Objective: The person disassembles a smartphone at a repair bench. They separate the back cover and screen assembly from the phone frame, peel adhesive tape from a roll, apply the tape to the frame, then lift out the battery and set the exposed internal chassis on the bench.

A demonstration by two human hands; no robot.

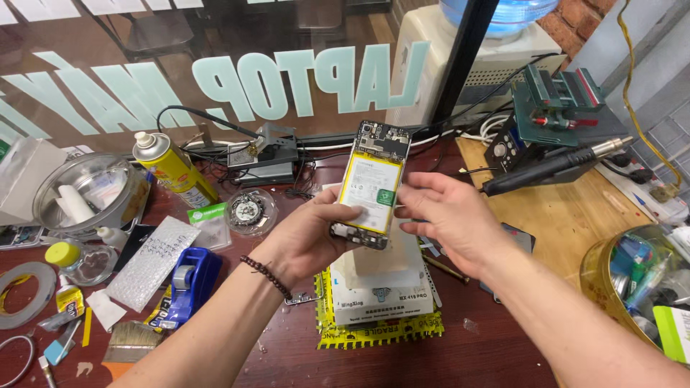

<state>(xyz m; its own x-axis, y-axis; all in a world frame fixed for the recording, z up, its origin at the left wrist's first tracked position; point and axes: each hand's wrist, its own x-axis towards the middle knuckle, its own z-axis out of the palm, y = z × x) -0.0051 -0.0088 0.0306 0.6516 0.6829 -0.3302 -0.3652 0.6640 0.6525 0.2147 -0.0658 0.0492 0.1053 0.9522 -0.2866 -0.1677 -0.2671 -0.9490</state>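
An opened phone with its back cover off is held upright above the bench, showing a white and yellow battery with a green sticker and a circuit board at the top. My left hand grips its left edge and lower end. My right hand is beside the phone's right edge, fingers spread, fingertips touching or nearly touching it. A dark bead bracelet circles my left wrist. Below the phone lies a grey heating pad on a yellow mat.
A yellow spray can, glass bowl, blue tape dispenser, bubble wrap, tape roll and brush lie left. A black hot-air handle, green vise and jar of tools stand right. A water dispenser is behind.
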